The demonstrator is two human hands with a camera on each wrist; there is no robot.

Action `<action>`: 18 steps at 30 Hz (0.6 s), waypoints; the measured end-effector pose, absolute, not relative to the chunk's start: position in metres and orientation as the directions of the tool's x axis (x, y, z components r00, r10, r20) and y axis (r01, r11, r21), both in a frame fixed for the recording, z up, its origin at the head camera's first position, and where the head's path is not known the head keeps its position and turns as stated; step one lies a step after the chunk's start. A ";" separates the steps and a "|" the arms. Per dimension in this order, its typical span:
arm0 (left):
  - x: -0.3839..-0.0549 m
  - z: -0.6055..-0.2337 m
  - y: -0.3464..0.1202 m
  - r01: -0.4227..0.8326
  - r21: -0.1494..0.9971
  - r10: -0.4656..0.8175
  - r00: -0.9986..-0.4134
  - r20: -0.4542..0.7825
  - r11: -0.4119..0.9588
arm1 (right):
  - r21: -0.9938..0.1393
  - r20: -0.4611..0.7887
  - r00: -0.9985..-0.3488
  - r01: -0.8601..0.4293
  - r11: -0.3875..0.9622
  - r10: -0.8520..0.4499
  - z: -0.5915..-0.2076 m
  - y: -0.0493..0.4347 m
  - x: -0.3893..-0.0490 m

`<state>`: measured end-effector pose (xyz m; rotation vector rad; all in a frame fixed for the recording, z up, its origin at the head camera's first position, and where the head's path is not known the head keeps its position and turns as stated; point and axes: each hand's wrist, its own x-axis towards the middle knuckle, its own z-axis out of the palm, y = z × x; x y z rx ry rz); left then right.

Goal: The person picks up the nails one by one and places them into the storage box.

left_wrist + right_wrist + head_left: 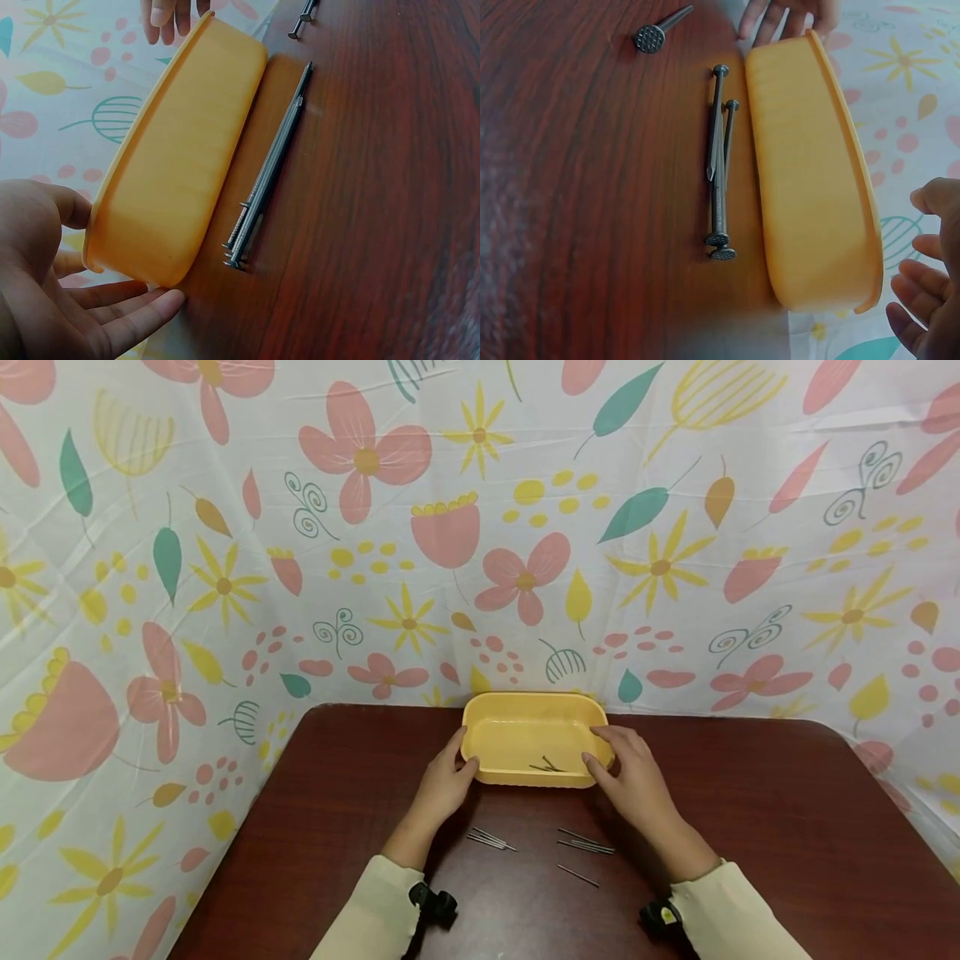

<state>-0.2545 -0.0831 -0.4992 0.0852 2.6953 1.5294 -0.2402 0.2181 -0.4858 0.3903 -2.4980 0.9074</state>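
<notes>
A yellow plastic tray [536,780] stands at the far side of the table, with a few nails [549,766] inside near its front wall. My left hand [442,783] holds its left end; in the left wrist view the thumb and a finger reach the rim while other fingers extend along the end wall. At the right end is my right hand [636,781], fingers spread; the right wrist view shows a gap between these fingers [919,289] and the tray. In front lie several nails on the left [491,839], several on the right [587,842], and a single nail [577,876].
The dark reddish-brown table [360,760] has rounded far corners. Right behind the tray hangs a white cloth [517,485] printed with flowers and leaves, continuing along the left side. Black straps [435,906] with cameras sit on both wrists.
</notes>
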 end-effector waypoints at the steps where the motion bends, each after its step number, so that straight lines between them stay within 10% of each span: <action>1: -0.255 -0.499 -0.083 0.025 0.859 0.067 -0.998 -0.010 0.512 | -0.531 0.501 -0.858 -0.406 0.744 -0.110 -0.486 0.218 -0.240; 18: -0.254 -0.500 -0.084 0.028 0.856 0.071 -0.997 -0.010 0.516 | -0.515 0.500 -0.852 -0.435 0.738 -0.153 -0.485 0.220 -0.230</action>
